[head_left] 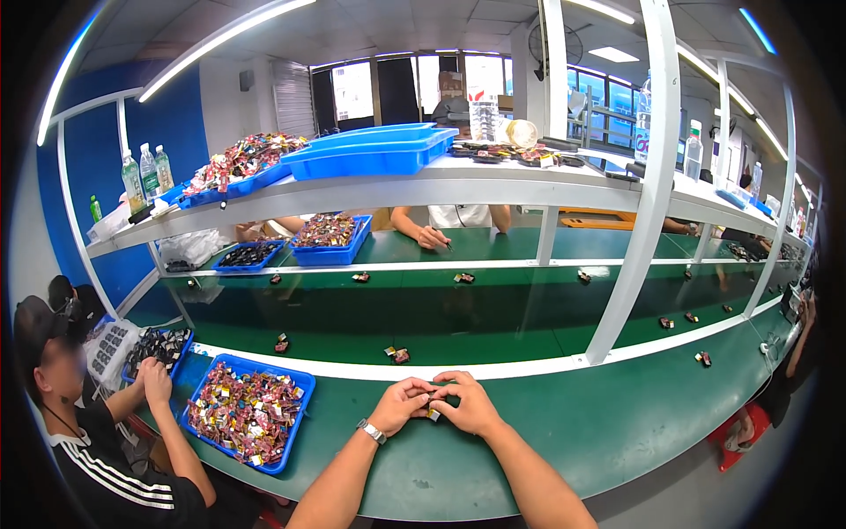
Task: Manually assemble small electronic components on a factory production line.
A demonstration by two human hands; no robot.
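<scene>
My left hand (401,404) and my right hand (470,403) meet over the green table edge, fingertips pinched together on a small dark part with a yellow spot (432,413). A watch sits on my left wrist. To the left of my hands stands a blue tray (295,421) filled with several small colourful parts. Much of the small part is hidden by my fingers.
A dark green conveyor belt (493,317) runs past, carrying several small parts such as one (397,354) just beyond my hands. A person in black sits at my left with a tray of dark parts (157,346). Another person's hands (432,236) work across the belt. White shelf posts (634,220) hold blue trays overhead.
</scene>
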